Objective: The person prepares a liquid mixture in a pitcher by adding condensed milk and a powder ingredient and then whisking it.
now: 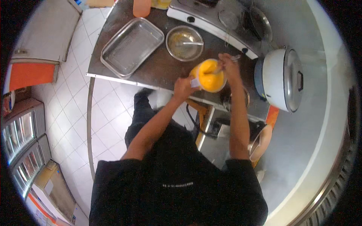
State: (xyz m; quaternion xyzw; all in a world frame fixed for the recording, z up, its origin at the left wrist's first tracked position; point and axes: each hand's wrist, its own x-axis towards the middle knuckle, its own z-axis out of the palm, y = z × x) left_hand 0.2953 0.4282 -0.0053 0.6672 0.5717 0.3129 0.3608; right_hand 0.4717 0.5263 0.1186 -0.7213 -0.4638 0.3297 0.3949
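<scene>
My left hand (184,88) grips the pale handle of a pitcher (195,82), tilted so its mouth faces up toward me. Bright yellow-orange liquid (210,80) fills much of it. My right hand (230,67) holds a metal utensil (235,58), probably a spoon or fork; its lower end dips into the liquid and is blurred. Just beyond the pitcher sits a round steel bowl (175,53) with yellowish residue inside. A light-coloured utensil (193,43) rests across that bowl. To its left lies a rectangular metal tray (121,50) with a perforated-looking bottom.
A gas stove (203,19) with dark knobs stands along the table's back. At the right is a large white pot (274,79) with a metal lid (294,80), near the wall. An orange container (142,8) stands behind the tray. The dark tabletop (158,72) has a pale front edge.
</scene>
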